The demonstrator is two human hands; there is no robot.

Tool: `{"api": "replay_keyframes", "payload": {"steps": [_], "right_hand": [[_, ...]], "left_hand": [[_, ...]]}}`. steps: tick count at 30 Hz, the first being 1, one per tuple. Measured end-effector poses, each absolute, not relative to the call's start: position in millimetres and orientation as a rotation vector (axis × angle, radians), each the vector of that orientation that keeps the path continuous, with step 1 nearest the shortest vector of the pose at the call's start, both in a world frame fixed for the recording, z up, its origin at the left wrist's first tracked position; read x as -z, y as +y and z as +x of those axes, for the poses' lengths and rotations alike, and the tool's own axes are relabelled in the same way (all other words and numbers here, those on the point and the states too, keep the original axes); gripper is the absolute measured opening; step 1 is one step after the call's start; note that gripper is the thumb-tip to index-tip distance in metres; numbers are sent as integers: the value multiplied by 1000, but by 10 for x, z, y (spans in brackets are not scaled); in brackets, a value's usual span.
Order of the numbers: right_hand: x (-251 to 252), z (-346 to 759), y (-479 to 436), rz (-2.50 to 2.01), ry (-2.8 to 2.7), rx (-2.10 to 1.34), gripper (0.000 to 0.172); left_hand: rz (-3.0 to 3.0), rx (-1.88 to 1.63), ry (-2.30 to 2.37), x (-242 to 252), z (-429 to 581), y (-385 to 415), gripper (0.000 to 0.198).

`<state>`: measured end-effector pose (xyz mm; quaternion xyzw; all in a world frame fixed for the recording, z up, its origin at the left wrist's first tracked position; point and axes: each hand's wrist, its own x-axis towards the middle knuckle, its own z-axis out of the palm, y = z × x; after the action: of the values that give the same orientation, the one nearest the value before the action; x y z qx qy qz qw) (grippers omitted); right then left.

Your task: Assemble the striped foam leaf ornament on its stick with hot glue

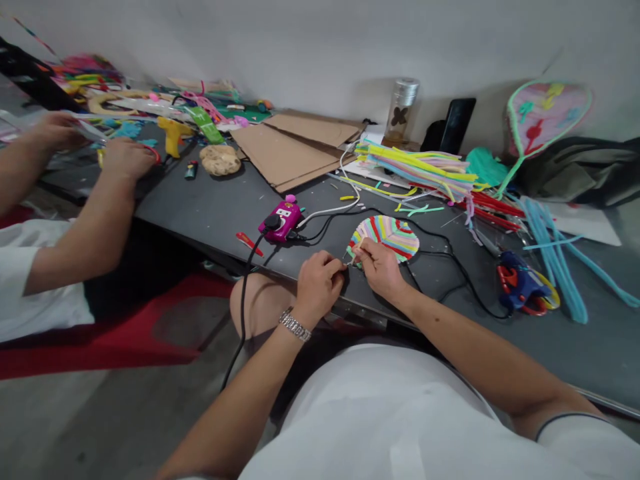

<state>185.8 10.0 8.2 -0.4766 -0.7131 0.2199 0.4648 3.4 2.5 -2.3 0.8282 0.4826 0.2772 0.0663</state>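
A small fan-shaped piece covered in coloured stripes [389, 235] lies on the dark table [215, 207] in front of me. My right hand [381, 268] pinches its near left edge with thumb and fingers. My left hand [320, 283], with a metal watch band on the wrist, is closed in a pinch just left of that edge, fingertips almost touching the right hand's. What the left fingers hold is too small to make out.
A pink power strip [281, 221] with black cables sits left of the piece. A blue and red glue gun [520, 288] lies at right. Coloured pipe cleaners [425, 167], cardboard sheets [295, 150] and a jar [403, 110] stand behind. Another person's hands [125, 157] work at far left.
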Motion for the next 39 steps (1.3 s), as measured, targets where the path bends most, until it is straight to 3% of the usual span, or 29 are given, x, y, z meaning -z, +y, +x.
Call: {"api": "replay_keyframes", "payload": {"steps": [39], "right_hand": [[-118,1820,122,-1327,-1910,-481,21]], "left_hand": [[2665,-962,1268,91,-80,133,26]]}}
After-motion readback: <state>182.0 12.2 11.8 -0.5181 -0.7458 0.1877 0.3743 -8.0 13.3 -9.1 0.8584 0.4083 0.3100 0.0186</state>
